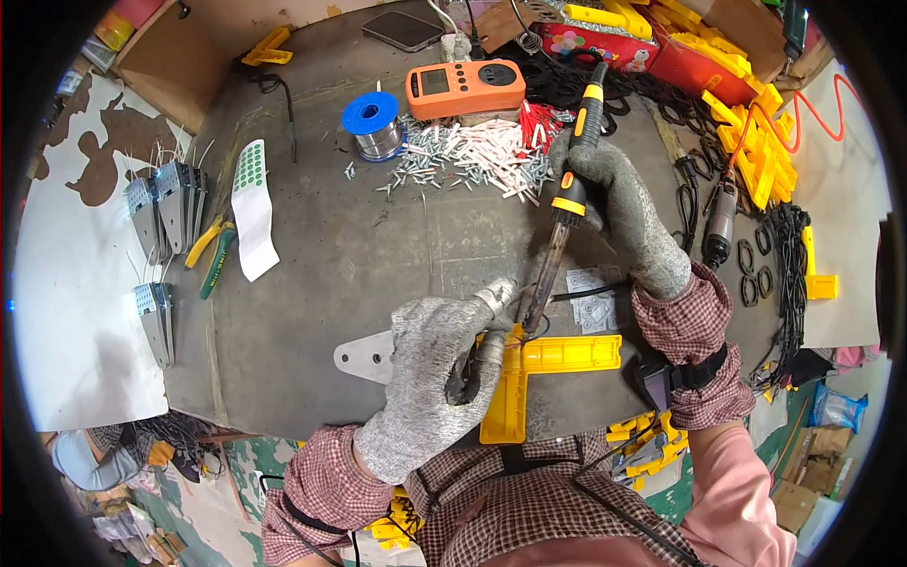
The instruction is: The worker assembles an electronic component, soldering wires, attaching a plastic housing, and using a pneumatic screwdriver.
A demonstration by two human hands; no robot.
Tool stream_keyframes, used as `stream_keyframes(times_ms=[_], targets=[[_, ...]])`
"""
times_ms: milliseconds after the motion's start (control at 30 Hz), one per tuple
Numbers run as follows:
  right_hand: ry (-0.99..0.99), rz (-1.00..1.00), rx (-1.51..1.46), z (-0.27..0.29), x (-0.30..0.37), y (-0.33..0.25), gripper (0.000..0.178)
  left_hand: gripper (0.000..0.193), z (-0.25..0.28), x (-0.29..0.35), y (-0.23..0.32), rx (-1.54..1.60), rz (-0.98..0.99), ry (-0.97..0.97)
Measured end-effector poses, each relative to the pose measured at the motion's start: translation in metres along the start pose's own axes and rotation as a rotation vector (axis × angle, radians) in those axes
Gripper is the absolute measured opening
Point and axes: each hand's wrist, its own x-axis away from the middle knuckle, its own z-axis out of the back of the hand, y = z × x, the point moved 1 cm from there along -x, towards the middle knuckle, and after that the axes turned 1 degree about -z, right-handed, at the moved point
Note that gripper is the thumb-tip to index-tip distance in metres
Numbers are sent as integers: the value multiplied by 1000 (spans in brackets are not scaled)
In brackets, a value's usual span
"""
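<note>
My right hand, in a grey knitted glove, grips a soldering iron with a black and yellow handle. The iron slants down, its metal end close to my left fingertips. Also gloved, my left hand is closed in a pinch at that spot, with silvery tape around a finger; what it pinches is too small to make out. Just right of these fingers lies a T-shaped yellow plastic housing, its upper end near the iron's tip. A flat grey metal plate with holes shows partly from under my left hand.
Beyond my hands are a blue spool of solder, an orange meter and a pile of small pale sleeves and screws. Pliers and metal brackets lie left. Yellow housings, black cables and an electric screwdriver crowd the right.
</note>
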Motion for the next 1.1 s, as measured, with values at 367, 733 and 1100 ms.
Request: stream_keyframes(times_ms=[367,733,1100], targets=[[-107,-39,138,8,0,0,39,47,21,-6,-3,-65,-75,5],[454,521,162,39,-16,-42,18,29,100,-23,-17,-426,89,70],[192,27,1156,11,-90,-37,28,37,-34,-111,19,151,77,-903]])
